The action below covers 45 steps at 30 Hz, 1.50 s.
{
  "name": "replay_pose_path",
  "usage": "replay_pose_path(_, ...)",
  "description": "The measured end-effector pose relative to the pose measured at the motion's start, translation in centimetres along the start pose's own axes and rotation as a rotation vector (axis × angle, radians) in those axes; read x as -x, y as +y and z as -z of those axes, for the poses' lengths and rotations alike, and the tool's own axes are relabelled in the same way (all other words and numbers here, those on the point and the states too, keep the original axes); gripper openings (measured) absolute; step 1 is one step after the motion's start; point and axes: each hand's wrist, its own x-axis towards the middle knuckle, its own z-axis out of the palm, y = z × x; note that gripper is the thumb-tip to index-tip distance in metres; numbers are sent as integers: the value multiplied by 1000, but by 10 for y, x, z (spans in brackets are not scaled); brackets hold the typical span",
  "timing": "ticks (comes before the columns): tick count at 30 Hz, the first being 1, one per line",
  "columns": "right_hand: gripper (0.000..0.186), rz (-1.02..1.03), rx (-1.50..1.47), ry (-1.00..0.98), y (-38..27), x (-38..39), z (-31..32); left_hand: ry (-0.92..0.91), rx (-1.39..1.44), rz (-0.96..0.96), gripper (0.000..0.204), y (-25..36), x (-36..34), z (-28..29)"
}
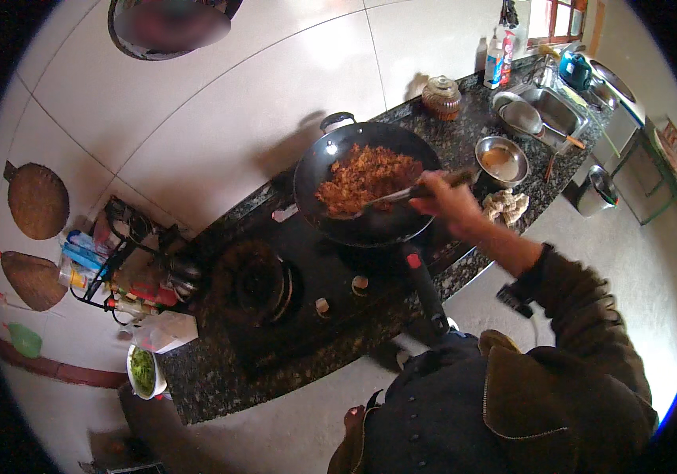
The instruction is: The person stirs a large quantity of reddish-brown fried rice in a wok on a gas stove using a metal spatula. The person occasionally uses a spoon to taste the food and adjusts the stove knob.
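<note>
My right hand [441, 201] grips the dark handle of a spatula [413, 192], whose end is in a black wok [323, 170] of crumbly reddish-brown food [358, 170]. The wok sits on the right burner of a black stovetop [307, 276], its long handle [425, 288] pointing toward me. Just right of my hand lie a crumpled beige cloth [504, 207] and a steel bowl [501, 160] with yellowish contents. My left hand [354, 419] shows only partly at the bottom beside my body; what its fingers do is unclear.
Up the counter are a glass jar [441, 99], bottles [494, 65] and a sink [560, 107] with a steel ladle or strainer. A rack [117, 261] and a bowl of greens [143, 371] occupy the left end. A bucket [595, 193] stands on the floor at right.
</note>
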Motion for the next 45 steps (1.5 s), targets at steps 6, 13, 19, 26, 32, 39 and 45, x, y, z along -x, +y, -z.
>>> replay_pose_path(6, 24, 3, -442, 233, 24, -34, 3, 38, 237, 143, 34, 5, -18, 7)
replay_pose_path(13, 33, 190, 214, 83, -86, 8, 28, 99, 377, -5, 34, -26, -20, -15)
replay_pose_path(19, 25, 131, 642, -91, -110, 28, 27, 66, 294, 56, 33, -19, -24, -8)
replay_pose_path(26, 18, 194, 36, -5, 14, -9, 38, 30, -78, -52, 33, 7, -21, -3)
replay_pose_path(32, 11, 678, 794, -329, 11, -5, 13, 132, 497, 45, 32, -18, -31, -8)
replay_pose_path(39, 12, 432, 583, -301, -28, -4, -23, -170, 393, -31, 32, -33, -33, -5)
replay_pose_path(45, 10, 460, 617, -401, -31, 10, -21, 48, -364, -230, 25, -14, -37, -3)
